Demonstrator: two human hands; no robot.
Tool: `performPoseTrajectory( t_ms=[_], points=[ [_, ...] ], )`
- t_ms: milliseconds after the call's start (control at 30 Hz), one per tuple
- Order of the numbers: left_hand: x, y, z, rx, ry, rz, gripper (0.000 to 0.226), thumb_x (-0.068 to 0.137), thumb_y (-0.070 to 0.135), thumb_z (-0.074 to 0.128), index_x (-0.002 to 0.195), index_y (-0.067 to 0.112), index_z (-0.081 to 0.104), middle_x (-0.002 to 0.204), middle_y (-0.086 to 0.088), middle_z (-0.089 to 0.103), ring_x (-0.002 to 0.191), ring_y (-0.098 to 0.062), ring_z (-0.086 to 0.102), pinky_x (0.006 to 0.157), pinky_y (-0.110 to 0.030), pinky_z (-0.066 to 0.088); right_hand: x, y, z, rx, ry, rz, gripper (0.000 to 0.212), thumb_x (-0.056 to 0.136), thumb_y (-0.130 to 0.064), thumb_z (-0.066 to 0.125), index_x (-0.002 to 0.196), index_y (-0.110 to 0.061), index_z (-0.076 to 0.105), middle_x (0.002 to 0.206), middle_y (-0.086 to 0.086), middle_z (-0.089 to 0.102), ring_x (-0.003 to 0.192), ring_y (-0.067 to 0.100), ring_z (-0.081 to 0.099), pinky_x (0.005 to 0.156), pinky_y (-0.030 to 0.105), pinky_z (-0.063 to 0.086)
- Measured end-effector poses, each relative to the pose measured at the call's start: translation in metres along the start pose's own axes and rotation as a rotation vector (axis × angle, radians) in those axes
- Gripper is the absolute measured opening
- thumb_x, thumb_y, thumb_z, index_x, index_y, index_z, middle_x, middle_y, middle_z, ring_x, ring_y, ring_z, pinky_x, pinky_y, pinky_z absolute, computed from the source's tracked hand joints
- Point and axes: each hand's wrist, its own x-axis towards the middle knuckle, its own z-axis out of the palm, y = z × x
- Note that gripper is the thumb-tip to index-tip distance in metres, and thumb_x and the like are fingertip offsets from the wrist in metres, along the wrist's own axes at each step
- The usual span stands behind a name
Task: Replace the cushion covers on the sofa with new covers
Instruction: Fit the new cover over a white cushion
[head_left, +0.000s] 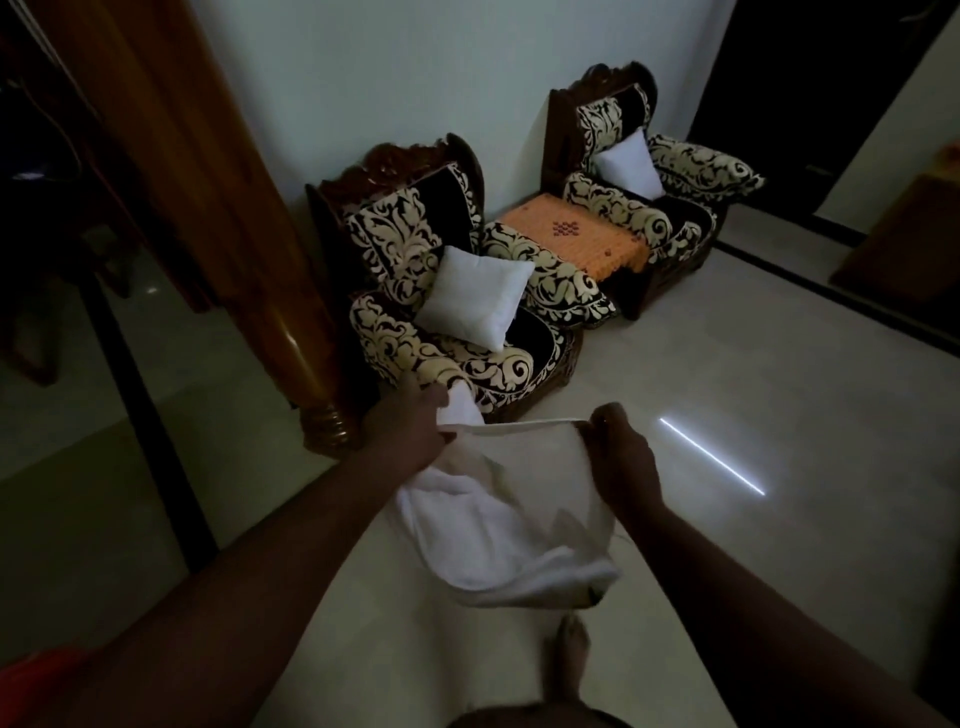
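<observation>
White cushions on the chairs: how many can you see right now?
2. One white cushion on the near armchair, one white cushion on the far armchair. Others may be outside the view.

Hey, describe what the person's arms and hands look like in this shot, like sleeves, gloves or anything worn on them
Both forearms are bare as far as the frame shows, with no sleeves in sight. The left hand and right hand wear no gloves, and I can make out no watch, bracelet or ring, though the room is dim. A bit of red-orange fabric sits at the lower left corner; whether it is clothing is unclear.
</observation>
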Motion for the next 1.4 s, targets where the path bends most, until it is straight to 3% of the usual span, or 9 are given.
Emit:
performPoseTrajectory(
  t_ms=[133,267,367,467,600,800,1033,1267,1400],
  points=[
    [0.047,-0.004,0.005,0.051,-0.025,-0.130,0.031,0.097,0.035,0.059,0.126,0.024,0.055,0.131,-0.012,0.042,0.109,-0.033,0.057,0.090,-0.040,0.048,0.059,0.024,-0.020,-0.265,-0.332,-0.207,0.053,0.076,-0.060,0.078,0.113,-0.029,0.054,0.093,-0.010,0.055,0.081,0.016,0.057,0.069,0.032,0.046],
    [0.092,-0.010,0.015,0.188,-0.090,-0.272,0.032,0.097,0.037,0.057,0.125,0.022,0.053,0.129,-0.011,0.045,0.109,-0.032,0.057,0.091,-0.046,0.052,0.116,0.056,-0.024,-0.565,-0.546,-0.275,0.022,0.090,-0.030,0.063,0.110,-0.024,0.064,0.110,0.000,0.056,0.102,0.024,0.062,0.075,0.032,0.051],
    [0.112,0.003,0.015,0.175,-0.107,-0.264,0.041,0.093,0.045,0.066,0.119,0.017,0.054,0.122,-0.010,0.055,0.105,-0.030,0.061,0.084,-0.041,0.053,0.150,0.073,-0.027,-0.457,-0.550,-0.020,0.025,0.095,-0.024,0.053,0.113,-0.013,0.066,0.114,0.009,0.066,0.106,0.030,0.065,0.082,0.035,0.055],
    [0.133,0.020,0.018,0.012,-0.103,-0.216,0.039,0.083,0.050,0.078,0.092,0.020,0.055,0.090,0.002,0.062,0.082,-0.020,0.060,0.072,-0.033,0.050,0.174,0.076,-0.026,0.208,-0.523,0.409,0.023,0.101,-0.021,0.051,0.108,-0.003,0.063,0.101,0.019,0.070,0.086,0.036,0.072,0.067,0.049,0.063],
    [0.166,0.031,0.036,-0.184,-0.034,-0.280,0.039,0.082,0.062,0.070,0.078,0.024,0.061,0.071,0.007,0.066,0.065,-0.016,0.065,0.072,-0.040,0.059,0.199,0.069,-0.029,0.650,-0.405,0.657,0.019,0.102,-0.016,0.047,0.107,-0.003,0.060,0.099,0.018,0.066,0.087,0.034,0.068,0.055,0.033,0.056],
    [0.218,0.056,0.057,-0.536,0.117,-0.462,0.027,0.101,0.029,0.060,0.091,0.006,0.070,0.089,-0.013,0.069,0.081,-0.028,0.061,0.070,-0.032,0.042,0.259,0.092,-0.014,0.265,-0.285,0.374,0.011,0.092,-0.021,0.066,0.088,-0.012,0.062,0.084,0.005,0.065,0.079,0.023,0.061,0.060,0.029,0.042],
    [0.312,0.043,0.103,-1.168,0.029,-0.898,0.046,0.098,0.039,0.063,0.126,0.001,0.064,0.125,-0.017,0.067,0.114,-0.038,0.063,0.101,-0.045,0.051,0.352,0.095,-0.004,-0.285,-0.498,0.113,0.026,0.077,-0.045,0.084,0.084,-0.026,0.068,0.081,-0.011,0.060,0.070,0.004,0.056,0.056,0.025,0.039],
    [0.397,0.035,0.101,-0.880,-0.034,-0.630,0.024,0.100,0.034,0.050,0.109,0.016,0.064,0.093,0.000,0.063,0.088,-0.025,0.057,0.076,-0.033,0.044,0.432,0.064,0.049,0.182,-0.327,0.401,0.032,0.100,-0.037,0.060,0.086,-0.009,0.068,0.084,0.010,0.068,0.080,0.028,0.065,0.070,0.039,0.053],
    [0.437,0.014,0.098,-0.824,-0.055,-0.530,0.034,0.104,0.041,0.048,0.113,0.015,0.068,0.109,-0.009,0.068,0.093,-0.027,0.058,0.075,-0.033,0.041,0.477,0.048,0.084,0.001,-0.308,0.277,0.031,0.103,-0.038,0.054,0.095,-0.010,0.066,0.090,0.005,0.066,0.092,0.030,0.064,0.070,0.034,0.044]
  ],
)
